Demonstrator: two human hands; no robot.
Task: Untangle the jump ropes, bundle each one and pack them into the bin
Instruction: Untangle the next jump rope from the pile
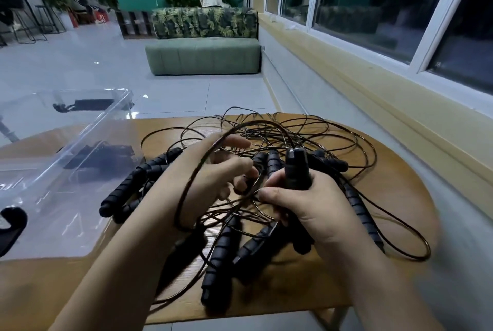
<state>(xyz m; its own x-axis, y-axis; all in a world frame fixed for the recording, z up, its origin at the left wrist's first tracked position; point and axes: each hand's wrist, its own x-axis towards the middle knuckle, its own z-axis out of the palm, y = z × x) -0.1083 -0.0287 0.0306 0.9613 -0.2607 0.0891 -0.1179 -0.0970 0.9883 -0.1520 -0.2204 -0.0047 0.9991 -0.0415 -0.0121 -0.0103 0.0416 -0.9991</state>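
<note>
A tangle of thin black jump ropes [314, 130] with several ribbed black handles lies on the wooden table [400, 197]. My right hand [312, 208] grips one black handle [296, 168] upright above the pile, and its fingertips also pinch cords. My left hand [213, 173] reaches into the tangle with a cord loop draped over its wrist; its fingers are curled among the cords. A clear plastic bin [53, 178] stands on the table at the left, with a dark bundle showing through it.
More handles [218, 258] lie at the near table edge and others [138, 181] lie beside the bin. A rope loop [410, 240] hangs past the table's right side. A green sofa [202, 56] and a person stand far behind.
</note>
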